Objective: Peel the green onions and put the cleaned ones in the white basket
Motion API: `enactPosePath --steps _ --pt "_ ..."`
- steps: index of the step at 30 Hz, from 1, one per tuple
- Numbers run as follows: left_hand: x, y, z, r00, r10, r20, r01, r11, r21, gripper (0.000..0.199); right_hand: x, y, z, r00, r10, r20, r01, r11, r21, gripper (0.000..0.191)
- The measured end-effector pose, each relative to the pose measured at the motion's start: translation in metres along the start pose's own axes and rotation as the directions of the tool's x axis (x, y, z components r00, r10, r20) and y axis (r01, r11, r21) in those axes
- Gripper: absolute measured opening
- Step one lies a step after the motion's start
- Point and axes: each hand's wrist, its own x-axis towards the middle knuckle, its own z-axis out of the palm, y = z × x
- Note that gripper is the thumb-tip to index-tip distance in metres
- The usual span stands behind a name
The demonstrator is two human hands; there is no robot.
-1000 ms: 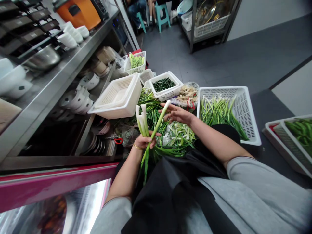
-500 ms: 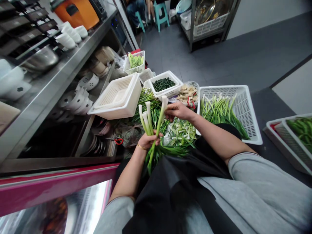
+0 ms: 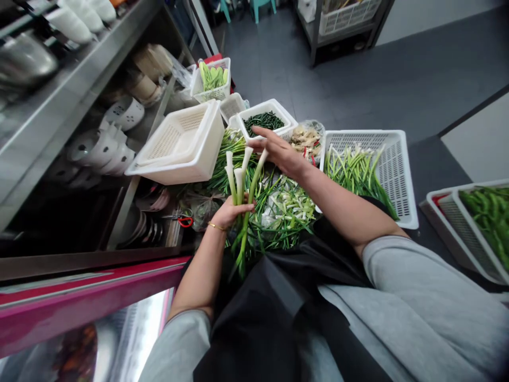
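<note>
My left hand (image 3: 233, 211) is closed around several green onions (image 3: 239, 188), their white root ends up and their green leaves hanging below. My right hand (image 3: 280, 153) is at the white tip of the rightmost stalk, fingers stretched out to the left; whether it touches the tip I cannot tell. Loose trimmed leaves and scraps (image 3: 292, 207) lie in a heap under and beyond my hands. Behind the held stalks lies a pile of more green onions (image 3: 228, 162). To the right, a white basket (image 3: 392, 159) holds cleaned-looking green onions (image 3: 353, 170).
A stacked pair of white bins (image 3: 207, 159) stands at left, beside a steel shelf (image 3: 99, 63) with bowls. Beyond are a basket of dark green chillies (image 3: 264, 122) and one of pale green vegetables (image 3: 212, 77). Red-handled scissors (image 3: 185, 220) lie at left. Green peppers (image 3: 487, 212) fill a basket at far right.
My right hand has gone from bent fingers beside a stalk to stretched fingers over its tip. My left hand still grips the green onions. The view has tilted down.
</note>
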Motion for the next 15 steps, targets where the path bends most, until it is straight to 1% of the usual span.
enactPosePath --steps 2,3,4,5,6,7,8,9,10,11,12,13,14,15 --pt "0.003 0.009 -0.005 0.997 0.036 -0.061 -0.035 0.999 0.019 0.032 0.032 -0.028 0.030 0.988 -0.134 0.075 0.123 0.984 0.127 0.048" --pt "0.001 0.012 -0.011 0.993 0.056 -0.103 -0.055 0.998 0.004 0.031 0.047 -0.036 0.041 0.975 -0.179 0.130 0.155 0.972 0.174 0.049" --pt "-0.005 0.014 -0.020 0.984 0.081 -0.157 -0.085 0.996 -0.022 0.029 0.062 -0.036 0.046 0.968 -0.194 0.162 0.160 0.966 0.203 0.050" --pt "-0.012 0.014 -0.032 0.968 0.113 -0.223 -0.128 0.990 -0.052 0.026 0.074 -0.028 0.045 0.969 -0.180 0.167 0.142 0.966 0.216 0.051" --pt "-0.021 0.013 -0.045 0.946 0.143 -0.290 -0.175 0.981 -0.086 0.023 0.084 -0.011 0.040 0.981 -0.134 0.140 0.103 0.972 0.212 0.050" --pt "-0.030 0.009 -0.060 0.903 0.188 -0.385 -0.248 0.962 -0.112 0.021 0.092 0.014 0.030 0.996 -0.052 0.079 0.036 0.982 0.187 0.048" --pt "-0.037 0.003 -0.075 0.870 0.210 -0.445 -0.296 0.946 -0.132 0.024 0.096 0.045 0.017 0.998 0.067 -0.011 -0.065 0.988 0.139 0.044" --pt "-0.042 -0.005 -0.087 0.865 0.194 -0.462 -0.296 0.942 -0.158 0.031 0.097 0.081 0.004 0.975 0.199 -0.101 -0.191 0.979 0.076 0.039" --pt "-0.044 -0.013 -0.098 0.884 0.152 -0.441 -0.259 0.947 -0.192 0.038 0.095 0.118 -0.007 0.916 0.356 -0.184 -0.363 0.932 -0.007 0.032" --pt "-0.042 -0.023 -0.105 0.917 0.091 -0.387 -0.193 0.953 -0.233 0.045 0.092 0.155 -0.016 0.811 0.520 -0.267 -0.562 0.819 -0.114 0.025" --pt "-0.037 -0.033 -0.110 0.949 0.020 -0.313 -0.110 0.956 -0.272 0.049 0.087 0.190 -0.021 0.692 0.640 -0.335 -0.718 0.659 -0.223 0.020" --pt "-0.030 -0.042 -0.112 0.972 -0.045 -0.231 -0.029 0.952 -0.305 0.052 0.082 0.221 -0.023 0.631 0.688 -0.359 -0.775 0.579 -0.253 0.018" --pt "-0.023 -0.050 -0.113 0.984 -0.092 -0.152 0.038 0.944 -0.328 0.053 0.078 0.249 -0.023 0.576 0.720 -0.387 -0.817 0.501 -0.284 0.017" --pt "-0.015 -0.058 -0.112 0.989 -0.119 -0.087 0.083 0.937 -0.340 0.052 0.077 0.274 -0.021 0.541 0.738 -0.404 -0.840 0.450 -0.303 0.017"
